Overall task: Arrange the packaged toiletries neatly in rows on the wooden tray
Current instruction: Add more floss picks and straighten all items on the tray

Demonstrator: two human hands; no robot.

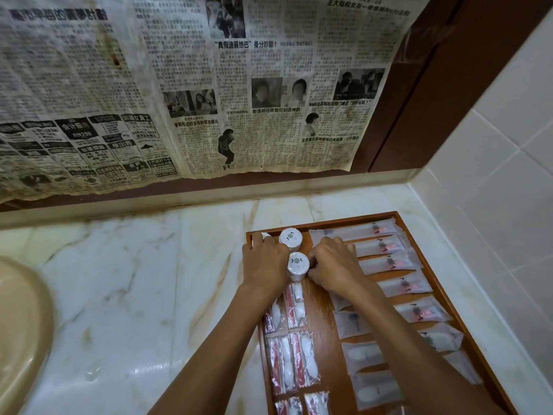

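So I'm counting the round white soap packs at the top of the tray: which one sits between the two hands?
The nearer round soap pack, the stacked one with its crest facing up. The left hand and right hand flank it; the others lie farther back.

Dim warm light, glare on marble counter (125,295), wide-angle bending at edges (slight blur)

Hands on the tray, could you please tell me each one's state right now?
Left hand: fingers curled over round soap packs.
Right hand: curled; grip cannot be told.

Both hands forward, palms down; left hand (264,259), right hand (333,263) curled.
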